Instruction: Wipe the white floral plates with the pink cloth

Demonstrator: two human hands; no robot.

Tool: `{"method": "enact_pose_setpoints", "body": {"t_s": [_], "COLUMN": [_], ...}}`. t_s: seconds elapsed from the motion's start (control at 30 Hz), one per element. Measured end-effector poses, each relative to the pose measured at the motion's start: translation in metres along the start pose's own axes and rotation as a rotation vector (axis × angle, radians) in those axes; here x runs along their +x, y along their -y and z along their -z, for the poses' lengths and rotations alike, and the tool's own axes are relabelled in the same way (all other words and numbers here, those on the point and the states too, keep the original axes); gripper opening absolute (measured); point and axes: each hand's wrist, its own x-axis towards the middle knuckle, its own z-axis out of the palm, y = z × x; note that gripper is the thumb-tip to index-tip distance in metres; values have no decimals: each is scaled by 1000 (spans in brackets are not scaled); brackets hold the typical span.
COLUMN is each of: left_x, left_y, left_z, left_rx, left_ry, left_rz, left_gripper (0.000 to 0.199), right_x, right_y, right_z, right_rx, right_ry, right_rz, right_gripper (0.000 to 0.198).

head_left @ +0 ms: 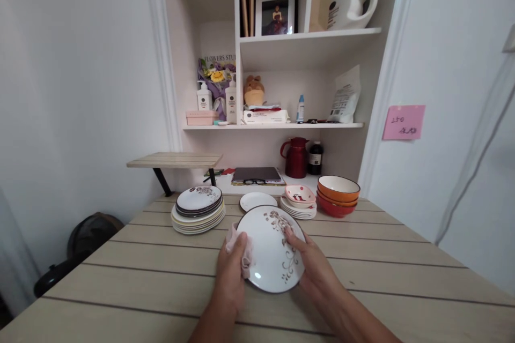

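A white plate with a brown flower pattern and a dark rim is held tilted up above the table, facing me. My left hand grips its left edge through a pale pink cloth, thumb on the front. On the right edge, my right hand is closed round the rim with the thumb lying on the flower print. The fingers behind the plate are hidden. Just beyond it a smaller white plate lies flat on the table.
A stack of plates stands left, near a small raised shelf. To the right are small plates under a pink-patterned dish, then stacked orange and red bowls. Behind are a laptop, glasses and a red jug.
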Motion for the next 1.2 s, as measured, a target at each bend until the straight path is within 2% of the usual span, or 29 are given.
{"method": "enact_pose_setpoints", "body": {"t_s": [0.2,0.33,0.47,0.57,0.73,0.9,1.0,1.07,1.13,1.2], "left_x": [-2,-3,-1,1,-4,-12,-16,-18,-20,-20], "left_y": [3,7,11,6,-12,-16,-17,-19,-19,-19], "left_z": [-4,-5,-2,3,7,0,-3,-4,-5,-5], "left_rx": [-2,-6,63,140,459,502,455,406,391,389], "left_ry": [26,80,-29,-109,-177,-153,-135,-106,-65,-32], "left_rz": [56,80,-14,-130,-338,-364,-362,-349,-322,-276], "left_gripper": [50,48,49,51,49,47,43,41,40,42], "right_x": [4,5,3,0,-6,-10,-13,-13,-13,-13], "right_y": [-2,-5,-3,7,30,40,45,47,47,44], "right_z": [5,5,1,-1,3,4,3,3,3,3], "right_rx": [63,113,91,-19,-357,-520,-619,-665,-663,-606], "right_ry": [-29,-30,8,80,238,283,248,170,78,71], "right_rz": [-45,-34,-86,-75,94,177,224,240,235,217], "right_gripper": [59,58,54,55,52,49,47,47,48,50]}}
